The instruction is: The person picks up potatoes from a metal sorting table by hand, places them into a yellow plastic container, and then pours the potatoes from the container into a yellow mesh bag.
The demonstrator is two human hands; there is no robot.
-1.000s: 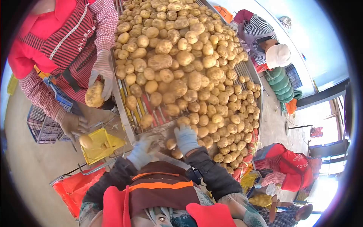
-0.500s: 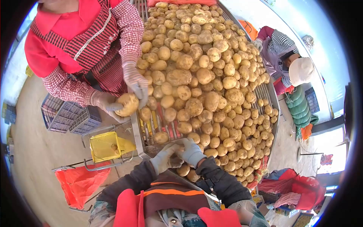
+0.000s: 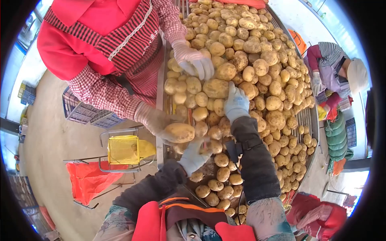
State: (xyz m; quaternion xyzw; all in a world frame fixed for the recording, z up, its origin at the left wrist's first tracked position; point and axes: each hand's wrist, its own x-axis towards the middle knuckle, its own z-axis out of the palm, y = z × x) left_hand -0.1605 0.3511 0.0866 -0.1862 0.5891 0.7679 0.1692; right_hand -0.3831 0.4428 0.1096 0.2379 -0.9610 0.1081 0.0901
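On a plain brownish floor (image 3: 60,160), stood at the near end of a metal-framed, slatted desk (image 3: 160,156), heaped with soil-marked potatoes (image 3: 273,103) towards the far end. Reached well in with the gloved right hand (image 3: 236,103), fingertips against the end of a long potato (image 3: 216,88); could not tell whether gripped or merely touched. Held the gloved left hand (image 3: 194,156) low by the near left corner, blurred, close to smaller potatoes; could not tell that grip as open or closed either. Just beyond it, saw a co-worker's gloved hand (image 3: 155,120) closed around a large oval potato (image 3: 179,132), and the same person's other hand (image 3: 196,64) spread over the heap. Left of the desk, noted a yellow mesh bag (image 3: 122,150), apparently with a potato or so inside, a red bag (image 3: 90,180) and plastic crates (image 3: 82,110); could not make out any contents in those last two. Judged the work far from finished: little visibly bagged, most potatoes left on the desk, sparser only towards the near edge.
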